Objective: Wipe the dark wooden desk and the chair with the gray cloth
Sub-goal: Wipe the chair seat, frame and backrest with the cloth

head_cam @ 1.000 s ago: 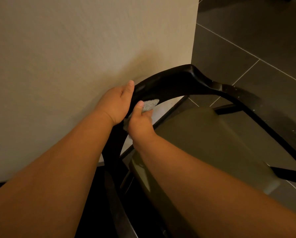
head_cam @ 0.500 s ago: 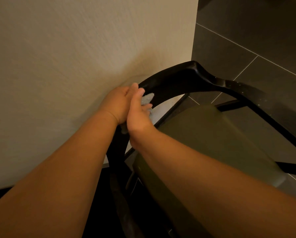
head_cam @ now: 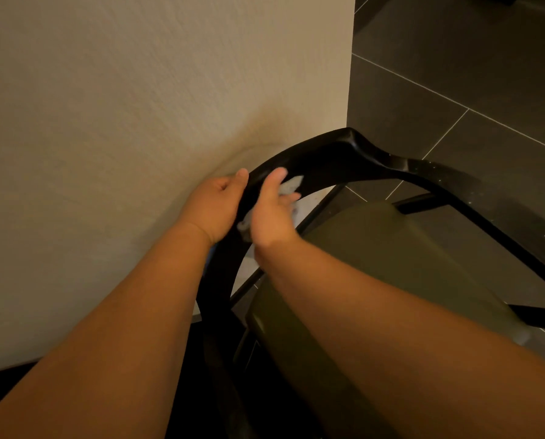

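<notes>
Hands on the black curved wooden chair back [head_cam: 328,156], close against the beige textured wall [head_cam: 138,122].
Left hand [head_cam: 215,205] grips its outer edge; right hand [head_cam: 271,217] clutches the crumpled gray cloth [head_cam: 291,185] against its inner face. Dark tiled floor [head_cam: 455,74] lies open rightward. Hands touched earlier; now apart.

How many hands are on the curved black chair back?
2. The left hand grips the curved black chair back beside the wall; the right hand holds the gray cloth against its inner face.
</notes>
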Tool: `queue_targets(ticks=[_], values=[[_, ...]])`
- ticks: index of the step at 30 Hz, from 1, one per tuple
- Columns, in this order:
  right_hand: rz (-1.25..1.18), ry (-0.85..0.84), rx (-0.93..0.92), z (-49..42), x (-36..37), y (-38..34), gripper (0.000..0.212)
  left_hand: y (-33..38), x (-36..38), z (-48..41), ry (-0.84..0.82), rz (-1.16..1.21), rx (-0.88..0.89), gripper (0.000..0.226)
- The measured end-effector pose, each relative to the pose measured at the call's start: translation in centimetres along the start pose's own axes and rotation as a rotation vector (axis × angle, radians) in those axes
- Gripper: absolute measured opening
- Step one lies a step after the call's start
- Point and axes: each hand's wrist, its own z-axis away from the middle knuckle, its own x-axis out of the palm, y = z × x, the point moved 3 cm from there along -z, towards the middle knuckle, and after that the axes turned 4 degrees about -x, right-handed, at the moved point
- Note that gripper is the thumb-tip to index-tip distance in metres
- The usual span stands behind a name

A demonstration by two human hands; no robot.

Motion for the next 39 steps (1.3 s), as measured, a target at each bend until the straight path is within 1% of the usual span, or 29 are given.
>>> queue_targets(ticks=[2,3,6,8,9,10,13,15,16,19,20,21,24,26,27,29,31,32,33,34,35,37,39], values=[[-0.036,0.113,-0.031,-1.9,-1.1,-0.6,0.078,-0.3,0.0,0.3,0.013,-0.001,0.027,0.057],[-0.015,0.122,-0.065,-1.9,-0.9,-0.1,0.076,-0.4,0.0,0.3,0.016,-0.016,0.043,0.059],[0.105,-0.026,-0.195,0.3,2.5,3.5,0.079,-0.8,-0.3,0.9,0.012,-0.067,0.056,0.061],[0.191,-0.133,-0.214,1.6,3.5,5.6,0.079,-1.8,-0.7,2.1,-0.01,-0.058,0.027,0.058],[0.191,-0.153,-0.218,1.5,3.2,5.7,0.08,-2.4,-0.9,2.7,-0.017,-0.078,0.003,0.057],[0.17,-0.136,-0.209,1.1,2.7,5.1,0.082,-2.9,-1.1,3.3,-0.019,-0.115,-0.017,0.057],[0.091,0.032,-0.165,-1.2,1.2,2.7,0.084,-3.0,-1.2,3.7,0.001,-0.151,-0.036,0.057],[0.071,0.061,-0.211,-1.3,1.4,2.4,0.085,-2.6,-1.1,3.5,0.006,-0.155,-0.03,0.057],[0.089,0.033,-0.246,-0.9,1.7,3.0,0.086,-2.5,-1.1,3.5,0.004,-0.146,-0.025,0.056],[0.209,-0.131,-0.324,0.9,2.5,5.4,0.091,-2.9,-1.2,3.7,-0.002,-0.113,-0.016,0.054],[0.226,-0.154,-0.332,1.1,2.6,5.7,0.092,-3.0,-1.2,3.7,-0.005,-0.1,-0.014,0.054],[0.211,-0.135,-0.32,1.0,2.5,5.1,0.091,-3.1,-1.2,3.6,-0.007,-0.086,-0.014,0.054],[0.063,0.093,-0.124,-0.5,1.3,0.7,0.089,-2.9,-1.2,3.5,0.0,-0.107,-0.023,0.054],[-0.004,0.192,-0.113,-1.5,0.3,-1.6,0.091,-3.0,-1.0,3.5,0.011,-0.138,-0.014,0.052],[-0.005,0.197,-0.13,-1.5,0.2,-1.9,0.094,-3.0,-1.0,3.5,0.016,-0.144,-0.012,0.05],[0.054,0.121,-0.194,-0.2,1.1,-0.3,0.098,-3.2,-1.0,3.3,0.002,-0.134,-0.012,0.052],[0.155,-0.022,-0.257,2.0,2.6,2.1,0.098,-3.3,-1.1,3.1,-0.022,-0.091,-0.038,0.059],[0.185,-0.092,-0.272,2.5,3.0,2.8,0.098,-3.4,-1.1,3.0,-0.03,-0.069,-0.051,0.06],[0.191,-0.12,-0.267,2.6,2.8,2.7,0.098,-3.5,-1.1,3.0,-0.029,-0.06,-0.053,0.06],[0.174,-0.083,-0.241,2.1,2.2,1.8,0.097,-3.5,-1.1,3.1,-0.021,-0.069,-0.041,0.061],[0.138,0.0,-0.204,1.5,1.1,0.4,0.096,-3.4,-1.0,3.1,-0.007,-0.09,-0.025,0.06],[-0.013,0.175,-0.17,-0.1,-1.7,-3.2,0.097,-3.5,-0.9,3.2,0.03,-0.126,-0.012,0.058],[-0.109,0.25,-0.18,-0.9,-3.0,-4.8,0.1,-3.8,-1.0,3.2,0.043,-0.134,-0.013,0.061]])
